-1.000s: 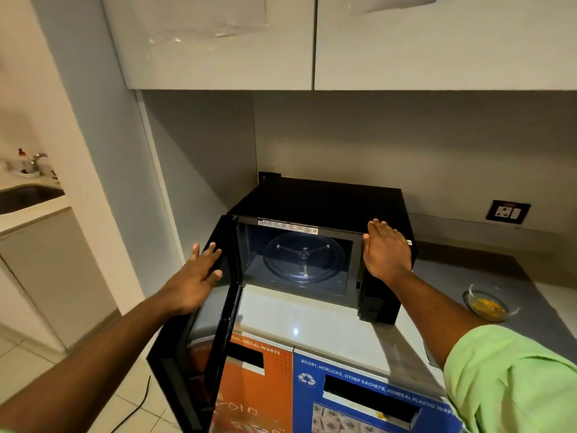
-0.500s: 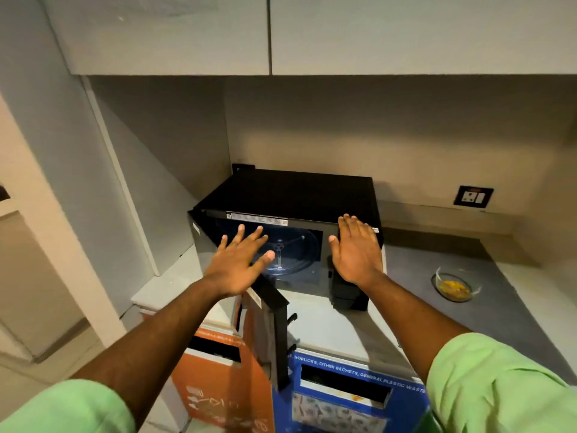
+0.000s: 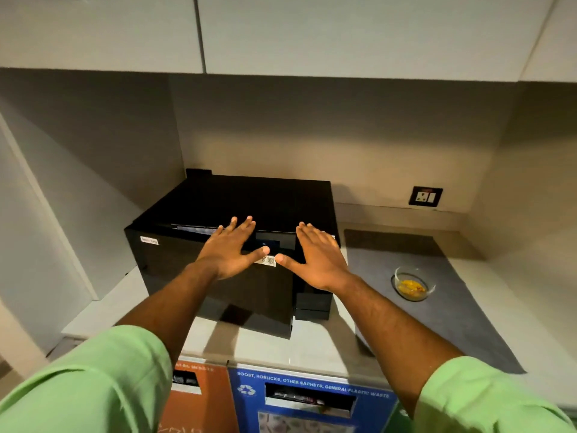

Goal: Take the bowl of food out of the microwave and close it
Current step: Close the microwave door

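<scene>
The black microwave [image 3: 249,201] stands on the counter in the corner, and its door [image 3: 193,270] lies flush against the front. My left hand [image 3: 229,248] rests flat on the door near its top right, fingers spread. My right hand [image 3: 315,256] is flat against the control panel side, fingers spread, holding nothing. The glass bowl of yellow food [image 3: 412,284] sits on a grey mat [image 3: 437,307] to the right of the microwave, apart from both hands.
White wall cabinets [image 3: 281,29] hang overhead. A wall socket [image 3: 425,197] is behind the mat. Below the counter edge [image 3: 296,348] are an orange waste bin [image 3: 199,398] and a blue plastic waste bin [image 3: 312,401]. A wall panel [image 3: 46,214] closes the left side.
The microwave door swung from wide open to flush with the front, pushed by my left hand. My right hand stayed on the microwave's right side. The view shifted left and closer.
</scene>
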The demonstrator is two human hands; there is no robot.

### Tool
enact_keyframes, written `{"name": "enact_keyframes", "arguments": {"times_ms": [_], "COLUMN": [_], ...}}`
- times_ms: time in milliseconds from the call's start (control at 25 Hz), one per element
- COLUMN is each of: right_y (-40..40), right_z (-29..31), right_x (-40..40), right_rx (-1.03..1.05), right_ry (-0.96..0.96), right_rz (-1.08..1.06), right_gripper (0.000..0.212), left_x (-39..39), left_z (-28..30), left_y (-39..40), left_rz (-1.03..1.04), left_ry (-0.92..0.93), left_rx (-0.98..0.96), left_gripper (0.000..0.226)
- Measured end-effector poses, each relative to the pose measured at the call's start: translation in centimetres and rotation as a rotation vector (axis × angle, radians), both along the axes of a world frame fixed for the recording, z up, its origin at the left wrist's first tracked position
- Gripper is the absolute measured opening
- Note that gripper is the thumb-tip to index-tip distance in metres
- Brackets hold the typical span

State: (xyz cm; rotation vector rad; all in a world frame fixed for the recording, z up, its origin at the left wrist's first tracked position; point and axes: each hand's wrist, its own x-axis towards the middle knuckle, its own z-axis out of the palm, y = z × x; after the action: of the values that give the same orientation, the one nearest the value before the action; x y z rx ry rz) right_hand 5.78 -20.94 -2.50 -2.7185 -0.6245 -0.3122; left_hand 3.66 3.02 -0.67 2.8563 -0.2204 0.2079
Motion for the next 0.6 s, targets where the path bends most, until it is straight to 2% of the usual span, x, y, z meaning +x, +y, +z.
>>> {"name": "enact_keyframes", "arguments": {"times_ms": [240, 600], "right_y": [0.5, 1.9], "right_z": [-0.8, -1.7], "right_x": [1.0, 1.6], "right_rx": [0.119, 0.257], "right_ry": [-0.111, -0.206], "right_rz": [-0.095, -0.229], "right_gripper": [0.073, 0.056], "left_x": [2.4, 4.0], "left_z": [-0.6, -1.3], "left_y": [-1.0, -1.3], "left_rz": [0.058, 0.086], "left_ry": [-0.091, -0.177], "left_rx": [0.011, 0.028], "left_gripper": [0.093, 0.099]}}
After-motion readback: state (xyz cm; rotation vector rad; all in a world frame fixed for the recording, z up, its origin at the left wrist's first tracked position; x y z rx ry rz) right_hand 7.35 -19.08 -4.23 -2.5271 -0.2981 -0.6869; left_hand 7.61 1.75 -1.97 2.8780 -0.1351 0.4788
